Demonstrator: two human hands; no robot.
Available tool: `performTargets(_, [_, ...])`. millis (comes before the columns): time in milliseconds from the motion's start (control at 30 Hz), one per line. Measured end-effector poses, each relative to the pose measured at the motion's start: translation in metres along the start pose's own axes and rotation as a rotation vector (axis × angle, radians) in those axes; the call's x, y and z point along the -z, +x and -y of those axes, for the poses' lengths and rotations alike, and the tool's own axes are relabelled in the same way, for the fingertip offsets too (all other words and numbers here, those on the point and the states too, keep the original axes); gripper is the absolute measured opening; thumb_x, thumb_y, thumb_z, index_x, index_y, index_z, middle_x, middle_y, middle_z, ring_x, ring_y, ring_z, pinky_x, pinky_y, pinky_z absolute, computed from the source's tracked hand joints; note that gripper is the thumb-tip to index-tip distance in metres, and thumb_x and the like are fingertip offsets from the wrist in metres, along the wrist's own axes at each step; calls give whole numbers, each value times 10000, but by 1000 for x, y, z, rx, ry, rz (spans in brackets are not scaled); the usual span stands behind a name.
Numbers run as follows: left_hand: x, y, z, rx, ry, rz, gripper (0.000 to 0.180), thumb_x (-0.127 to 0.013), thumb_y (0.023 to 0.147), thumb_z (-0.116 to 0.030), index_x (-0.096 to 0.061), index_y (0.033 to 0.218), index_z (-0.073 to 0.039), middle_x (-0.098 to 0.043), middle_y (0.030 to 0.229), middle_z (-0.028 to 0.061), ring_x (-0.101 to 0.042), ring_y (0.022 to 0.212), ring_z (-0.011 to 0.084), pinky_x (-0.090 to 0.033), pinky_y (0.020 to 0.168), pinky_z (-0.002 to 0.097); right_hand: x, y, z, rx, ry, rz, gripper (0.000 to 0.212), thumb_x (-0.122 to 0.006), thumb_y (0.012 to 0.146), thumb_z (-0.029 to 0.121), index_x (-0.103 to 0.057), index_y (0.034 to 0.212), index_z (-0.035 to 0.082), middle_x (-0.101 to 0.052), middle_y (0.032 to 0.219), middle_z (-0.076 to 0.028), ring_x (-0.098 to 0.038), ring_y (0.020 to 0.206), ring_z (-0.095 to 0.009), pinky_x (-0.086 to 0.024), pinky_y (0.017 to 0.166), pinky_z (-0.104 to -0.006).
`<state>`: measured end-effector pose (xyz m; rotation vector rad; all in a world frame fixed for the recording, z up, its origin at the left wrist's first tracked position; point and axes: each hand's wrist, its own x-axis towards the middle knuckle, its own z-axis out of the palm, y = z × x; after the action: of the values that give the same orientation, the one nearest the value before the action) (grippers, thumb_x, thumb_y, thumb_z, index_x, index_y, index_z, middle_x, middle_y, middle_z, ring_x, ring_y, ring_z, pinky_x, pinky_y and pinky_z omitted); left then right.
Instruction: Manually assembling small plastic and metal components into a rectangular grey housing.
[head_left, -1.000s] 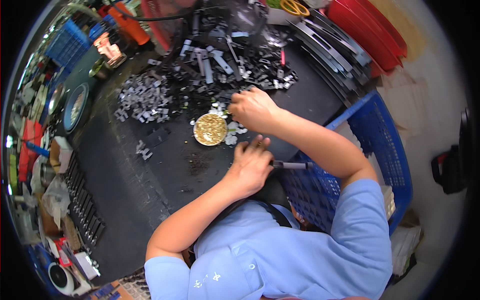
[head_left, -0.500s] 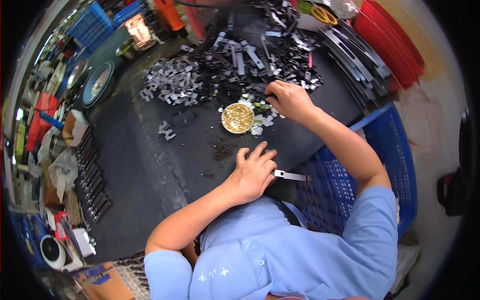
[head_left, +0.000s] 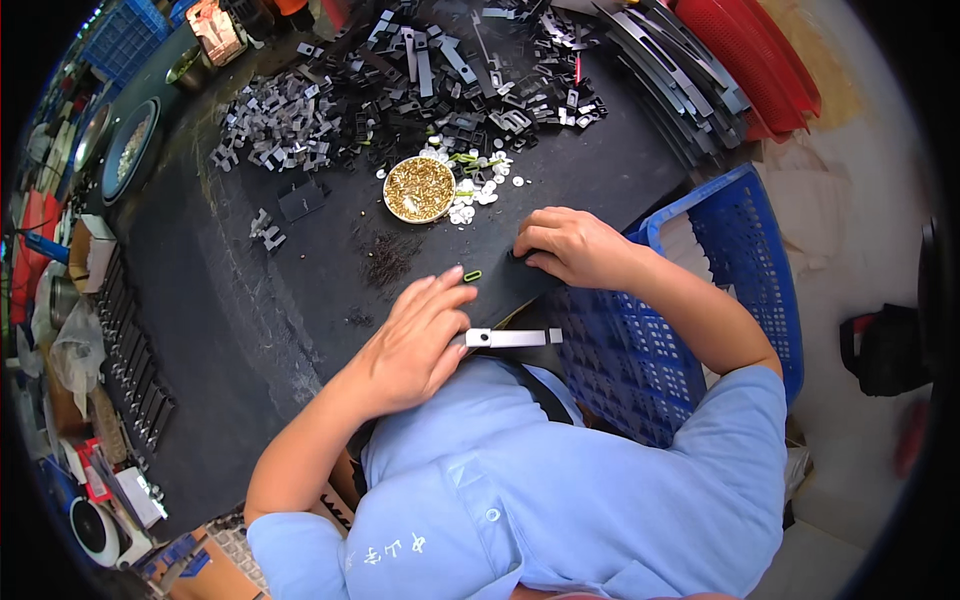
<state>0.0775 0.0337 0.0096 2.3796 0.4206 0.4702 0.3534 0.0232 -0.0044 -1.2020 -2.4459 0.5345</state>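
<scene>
My left hand [head_left: 415, 345] lies low over the near edge of the black bench, its index finger stretched toward a small green oval ring [head_left: 473, 275]. Between its thumb and lower fingers a silver metal strip with a dark hole [head_left: 510, 338] is held, jutting right past the bench edge. My right hand [head_left: 575, 248] is closed just above the bench, fingertips pinched on a small dark part [head_left: 518, 257], mostly hidden. Ahead stands a round white dish of small brass-coloured pieces [head_left: 419, 190]. White discs [head_left: 480, 190] and green rings lie scattered beside it.
Beyond the dish spreads a heap of black and grey metal parts [head_left: 480, 90]. Long metal strips [head_left: 680, 75] lie at the far right by red trays [head_left: 750, 60]. A blue basket [head_left: 770, 270] stands at my right. Black parts line the left edge [head_left: 140, 360].
My right hand has come back from beside the white discs toward me, with its fingers pinched. My left hand and the metal strip have shifted slightly toward me; the view has shifted too.
</scene>
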Motion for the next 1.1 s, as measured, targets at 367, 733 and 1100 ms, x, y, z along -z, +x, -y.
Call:
performTargets(367, [2, -87, -24, 540, -331, -396, 191, -547, 866, -14, -558, 1051, 31, -622, 1005, 141, -653, 848, 194, -548, 679, 269, -40, 28, 29, 156, -68, -115, 149, -639, 680, 80, -650, 825, 115, -565, 813, -10, -548, 762, -188, -445, 704, -310])
performTargets(733, [9, -81, -3, 467, 180, -613, 194, -620, 789, -11, -551, 970, -11, -617, 836, 110, -605, 609, 199, -494, 531, 298, -27, 45, 49, 112, 149, -353, 435, -725, 669, 65, -608, 1086, 110, -629, 840, 3, -588, 703, -186, -434, 714, -307])
performTargets(1100, [20, -71, -7, 328, 86, -537, 217, -620, 767, -7, -559, 975, 1, -633, 850, 144, -646, 725, 266, -507, 621, 301, -11, 45, 56, 160, 283, -378, 593, -731, 661, 21, -527, 1216, 66, -633, 928, -58, -602, 815, -230, -474, 755, -352])
